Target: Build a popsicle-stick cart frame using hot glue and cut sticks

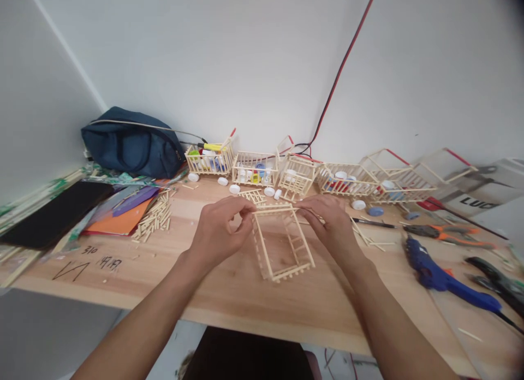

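A small open frame of thin wooden sticks (268,254) stands on the wooden table (229,303) between my hands. At its far left corner my left hand (223,224) is closed, with thumb and forefinger pinched together. My right hand (327,221) pinches the far right corner in the same way. Between the two pinches runs a far edge of sticks, and I cannot tell whether one of them is loose. Just behind the frame lies a small lattice of sticks (251,196). My fingers partly hide the frame's far corners.
Several stick carts, including one with a yellow-handled tool (212,147) on it, line the wall. Cut sticks (153,216), an orange sheet (118,219) and a dark blue bag (133,142) are left. A blue glue gun (444,279) and orange-handled pliers (446,233) lie right.
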A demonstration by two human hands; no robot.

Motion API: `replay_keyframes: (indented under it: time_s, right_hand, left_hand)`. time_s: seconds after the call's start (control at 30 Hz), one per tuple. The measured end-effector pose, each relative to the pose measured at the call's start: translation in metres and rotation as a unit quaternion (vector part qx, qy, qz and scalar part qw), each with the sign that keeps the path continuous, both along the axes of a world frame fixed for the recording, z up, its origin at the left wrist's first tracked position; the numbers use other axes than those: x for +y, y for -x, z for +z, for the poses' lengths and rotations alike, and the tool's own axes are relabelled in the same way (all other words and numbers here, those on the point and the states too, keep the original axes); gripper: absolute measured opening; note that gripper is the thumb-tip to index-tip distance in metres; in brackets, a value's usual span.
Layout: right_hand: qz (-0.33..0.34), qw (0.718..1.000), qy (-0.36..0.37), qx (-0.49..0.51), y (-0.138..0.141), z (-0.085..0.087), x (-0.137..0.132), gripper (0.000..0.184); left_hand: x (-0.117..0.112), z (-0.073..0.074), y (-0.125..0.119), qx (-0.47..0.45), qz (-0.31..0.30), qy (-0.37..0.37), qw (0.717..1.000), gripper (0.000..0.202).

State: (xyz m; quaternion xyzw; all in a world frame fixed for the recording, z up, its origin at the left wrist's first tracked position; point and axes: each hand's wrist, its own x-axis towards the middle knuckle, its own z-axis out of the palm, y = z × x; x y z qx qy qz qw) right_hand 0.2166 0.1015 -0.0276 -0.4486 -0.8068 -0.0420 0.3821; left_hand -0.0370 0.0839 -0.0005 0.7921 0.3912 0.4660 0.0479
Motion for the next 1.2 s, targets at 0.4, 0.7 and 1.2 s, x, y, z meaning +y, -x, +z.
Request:
replay_keyframes:
  time_s: [0.4, 0.7, 1.2]
  right_hand:
    - [-0.014, 1.000, -0.007, -0.022, -0.0017, 0.0003, 0.0003, 0.017]
    - [-0.017, 1.000, 0.013, -0.009, -0.0013, -0.0014, -0.0005, 0.017]
    - [-0.025, 0.999, -0.021, -0.031, -0.0058, 0.0007, -0.0015, 0.016]
  left_hand:
    - [0.0028, -0.0028, 0.0016, 0.017, -0.006, 0.044, 0.999, 0.015]
    - [0.0030, -0.0007, 0.0014, 0.037, -0.008, 0.050, 0.998, 0.009]
    - [0.0067, -0.0024, 0.0040, 0.040, -0.010, 0.068, 0.997, 0.008]
